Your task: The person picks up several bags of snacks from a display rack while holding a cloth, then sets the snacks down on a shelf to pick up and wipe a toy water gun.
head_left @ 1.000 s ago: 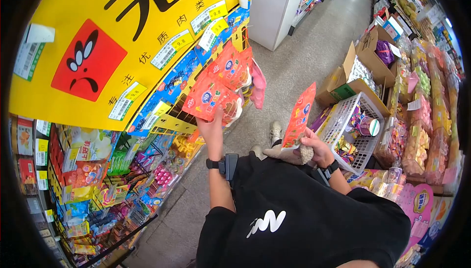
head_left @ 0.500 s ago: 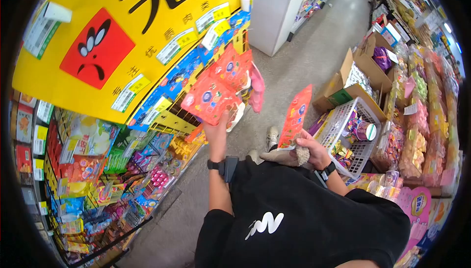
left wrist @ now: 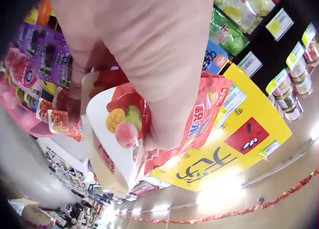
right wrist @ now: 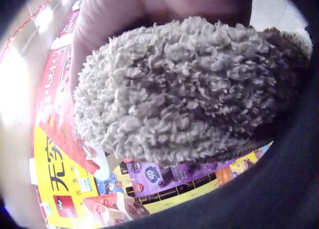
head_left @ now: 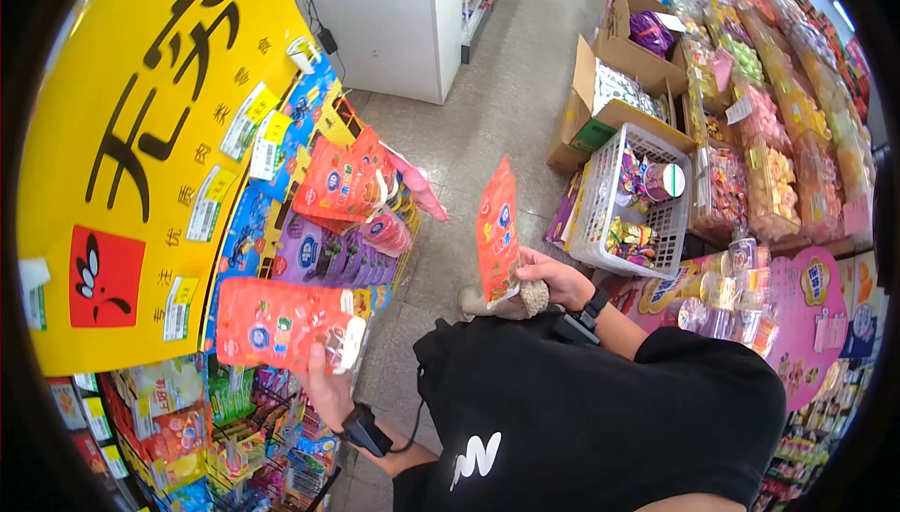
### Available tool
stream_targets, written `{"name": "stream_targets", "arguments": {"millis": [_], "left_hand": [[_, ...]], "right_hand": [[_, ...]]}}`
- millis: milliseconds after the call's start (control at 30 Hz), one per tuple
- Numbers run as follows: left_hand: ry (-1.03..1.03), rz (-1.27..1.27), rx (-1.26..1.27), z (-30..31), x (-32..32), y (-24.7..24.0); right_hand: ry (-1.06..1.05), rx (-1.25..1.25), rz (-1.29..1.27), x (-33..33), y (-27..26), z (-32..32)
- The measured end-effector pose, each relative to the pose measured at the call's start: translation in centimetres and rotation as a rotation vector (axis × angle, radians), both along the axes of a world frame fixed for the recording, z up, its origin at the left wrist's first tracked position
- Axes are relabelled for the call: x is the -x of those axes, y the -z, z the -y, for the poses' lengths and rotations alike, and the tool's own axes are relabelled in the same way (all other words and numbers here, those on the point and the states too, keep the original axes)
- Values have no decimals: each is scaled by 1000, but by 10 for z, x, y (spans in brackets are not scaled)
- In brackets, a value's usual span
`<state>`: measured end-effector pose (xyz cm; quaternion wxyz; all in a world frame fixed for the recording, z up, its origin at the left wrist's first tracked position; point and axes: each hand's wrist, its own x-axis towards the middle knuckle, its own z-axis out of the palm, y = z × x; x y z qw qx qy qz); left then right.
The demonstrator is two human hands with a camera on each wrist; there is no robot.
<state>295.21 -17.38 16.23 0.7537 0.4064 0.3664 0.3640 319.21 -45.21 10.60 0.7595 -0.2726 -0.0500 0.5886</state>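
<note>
My left hand pinches the white end of a red candy pouch, in front of the yellow sign. The left wrist view shows the thumb and fingers around the pouch, with fruit pictures on its white part. My right hand grips a fluffy grey cloth together with another red pouch, held upright. The cloth fills most of the right wrist view below the hand. More red pouches hang on the rack, above purple ones.
A yellow sign with price tags borders the rack on the left. On the right stand a white basket, cardboard boxes and bins of sweets. A white counter is beyond the grey floor.
My left hand has moved down and left with a red pouch, away from the pouches on the rack. The head view has turned, and the right hand still holds its pouch and cloth.
</note>
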Motion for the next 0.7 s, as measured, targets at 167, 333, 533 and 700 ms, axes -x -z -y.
{"name": "stream_targets", "arguments": {"millis": [167, 333, 533, 700], "left_hand": [[168, -82, -63, 20, -4, 21], [415, -157, 9, 85, -72, 24], [623, -308, -77, 129, -124, 35], [648, -269, -309, 161, -162, 23]], "right_hand": [[-103, -16, 39, 1, 5, 2], [-176, 13, 31, 16, 8, 5], [23, 94, -95, 21, 17, 53], [123, 265, -11, -9, 11, 74]]}}
